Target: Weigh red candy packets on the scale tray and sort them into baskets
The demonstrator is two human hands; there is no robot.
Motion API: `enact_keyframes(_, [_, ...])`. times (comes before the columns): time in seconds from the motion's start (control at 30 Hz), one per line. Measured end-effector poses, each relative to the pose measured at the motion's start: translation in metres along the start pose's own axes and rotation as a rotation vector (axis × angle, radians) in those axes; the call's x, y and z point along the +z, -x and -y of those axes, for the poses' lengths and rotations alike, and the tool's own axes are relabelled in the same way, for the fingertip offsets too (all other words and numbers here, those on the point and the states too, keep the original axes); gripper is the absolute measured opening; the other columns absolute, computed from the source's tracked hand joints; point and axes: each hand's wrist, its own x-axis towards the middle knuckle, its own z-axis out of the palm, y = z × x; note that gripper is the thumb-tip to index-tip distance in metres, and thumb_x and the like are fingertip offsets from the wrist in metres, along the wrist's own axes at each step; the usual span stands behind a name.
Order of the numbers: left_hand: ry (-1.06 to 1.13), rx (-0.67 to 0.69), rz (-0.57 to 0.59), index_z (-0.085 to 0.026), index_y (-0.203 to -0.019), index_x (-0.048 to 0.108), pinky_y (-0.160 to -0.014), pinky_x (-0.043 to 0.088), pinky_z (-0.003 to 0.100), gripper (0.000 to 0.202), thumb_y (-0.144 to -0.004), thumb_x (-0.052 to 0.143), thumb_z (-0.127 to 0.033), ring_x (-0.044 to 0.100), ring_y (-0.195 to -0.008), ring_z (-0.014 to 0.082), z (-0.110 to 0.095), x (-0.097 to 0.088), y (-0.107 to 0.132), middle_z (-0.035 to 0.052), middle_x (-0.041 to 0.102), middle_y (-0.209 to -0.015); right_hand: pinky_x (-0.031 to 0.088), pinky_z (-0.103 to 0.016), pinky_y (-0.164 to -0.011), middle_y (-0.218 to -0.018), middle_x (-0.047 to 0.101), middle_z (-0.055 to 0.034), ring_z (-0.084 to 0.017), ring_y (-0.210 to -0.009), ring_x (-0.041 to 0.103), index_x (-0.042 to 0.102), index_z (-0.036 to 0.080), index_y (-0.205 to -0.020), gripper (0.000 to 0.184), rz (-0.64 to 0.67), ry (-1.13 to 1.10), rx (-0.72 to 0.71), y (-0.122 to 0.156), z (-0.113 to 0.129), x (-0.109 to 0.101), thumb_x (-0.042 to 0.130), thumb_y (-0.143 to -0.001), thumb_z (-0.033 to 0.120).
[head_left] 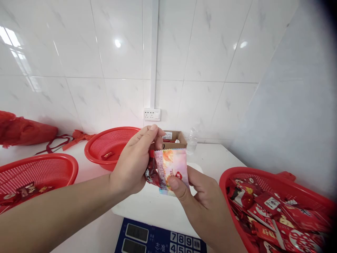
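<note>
Location type: weighing and packing station; workshop or shop back room, which not determinable. Indicators: digital scale (155, 214) with numeric keypad (184, 242) on white table (89, 228); perforated red baskets (97, 142) around scale; small printed packets (173, 168) held above scale, more heaped in right-hand basket (225, 179). Wall (126, 52): glossy marble-pattern tile, power socket (152, 114), vertical conduit (154, 70). Cardboard box (175, 144) near wall.

We see our left hand (133, 161) and right hand (204, 200) bare, our left forearm (65, 214) likewise uncovered at near left.
</note>
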Motion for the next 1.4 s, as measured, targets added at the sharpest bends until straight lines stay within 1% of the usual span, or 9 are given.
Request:
enact_keyframes(0.13, [-0.003,0.101,-0.024,-0.019,-0.073,0.053,-0.033,0.029,0.013,0.026,-0.088,0.049,-0.040,0.033,-0.040,0.0037,0.008,0.004,-0.007,-0.0059,0.040,-0.058,0.034,-0.021,-0.047,-0.058,0.052,0.0032,-0.010,-0.051,0.044,0.054,0.019,-0.069,0.034,-0.016,0.040,-0.042,-0.002,0.001,0.001,0.050,-0.087,0.047])
enact_keyframes(0.27, [0.017,0.139,-0.033,-0.019,-0.072,0.052,-0.036,0.028,0.012,0.028,-0.088,0.049,-0.041,0.031,-0.042,0.0038,0.015,0.006,-0.009,-0.0062,0.037,-0.057,0.037,-0.022,-0.051,-0.065,0.061,0.0024,-0.012,-0.056,0.051,0.061,0.020,-0.078,0.025,0.001,0.091,-0.033,-0.004,0.000,0.004,0.061,-0.079,0.045])
enact_keyframes(0.43, [0.073,0.120,-0.002,-0.018,-0.070,0.048,-0.034,0.028,0.013,0.031,-0.089,0.047,-0.043,0.031,-0.041,0.0038,0.019,0.007,-0.007,-0.0064,0.037,-0.056,0.036,-0.023,-0.050,-0.060,0.059,0.0015,-0.012,-0.054,0.049,0.058,0.018,-0.069,0.025,0.006,0.134,-0.019,-0.003,-0.002,0.005,0.052,-0.085,0.036])
enact_keyframes(0.63, [0.097,0.051,0.149,-0.018,-0.082,0.055,-0.044,0.040,0.017,0.028,-0.091,0.044,-0.042,0.045,-0.050,0.0071,0.017,0.000,0.006,-0.0035,0.047,-0.063,0.041,-0.023,-0.051,-0.069,0.063,-0.0004,-0.014,-0.060,0.055,0.064,0.018,-0.078,0.024,0.010,-0.127,0.025,0.001,-0.001,-0.008,0.052,-0.086,0.037])
enact_keyframes(0.8, [0.070,0.074,0.408,-0.018,-0.085,0.057,-0.063,0.046,0.024,0.036,-0.089,0.044,-0.052,0.052,-0.068,0.0119,0.018,-0.013,0.019,0.0008,0.056,-0.076,0.049,-0.026,-0.057,-0.069,0.067,-0.0012,-0.016,-0.063,0.060,0.070,0.020,-0.076,0.020,-0.069,-0.432,0.110,0.001,0.000,-0.012,0.061,-0.080,0.038])
enact_keyframes(0.93, [0.031,0.126,0.495,-0.018,-0.088,0.057,-0.067,0.046,0.027,0.047,-0.081,0.047,-0.063,0.053,-0.072,0.0140,0.021,-0.020,0.023,0.0024,0.057,-0.080,0.054,-0.029,-0.061,-0.074,0.070,-0.0032,-0.019,-0.068,0.064,0.073,0.020,-0.081,0.019,-0.099,-0.561,0.143,0.002,0.003,-0.008,0.065,-0.077,0.037])
enact_keyframes(1.07, [0.079,0.110,0.526,-0.019,-0.090,0.058,-0.068,0.045,0.022,0.017,-0.082,0.065,-0.033,0.052,-0.074,0.0102,0.022,-0.019,0.025,-0.0008,0.057,-0.081,0.055,-0.028,-0.060,-0.074,0.071,-0.0026,-0.018,-0.067,0.065,0.073,0.022,-0.085,0.019,-0.097,-0.618,0.180,0.003,0.005,-0.007,0.067,-0.077,0.037])
enact_keyframes(1.13, [0.111,0.090,0.544,-0.020,-0.090,0.060,-0.069,0.044,0.020,0.008,-0.083,0.063,-0.019,0.053,-0.075,0.0082,0.022,-0.017,0.026,-0.0016,0.058,-0.083,0.054,-0.027,-0.060,-0.074,0.071,-0.0021,-0.017,-0.065,0.065,0.073,0.022,-0.085,0.019,-0.089,-0.614,0.182,0.003,0.006,-0.008,0.067,-0.077,0.038])
enact_keyframes(1.4, [0.024,0.093,0.490,-0.020,-0.090,0.063,-0.065,0.043,0.019,0.007,-0.087,0.058,-0.023,0.050,-0.072,0.0077,0.019,-0.022,0.021,-0.0012,0.057,-0.081,0.050,-0.024,-0.061,-0.073,0.069,-0.0017,-0.015,-0.068,0.062,0.072,0.022,-0.088,0.026,-0.006,-0.459,0.122,-0.001,0.003,-0.012,0.062,-0.080,0.044])
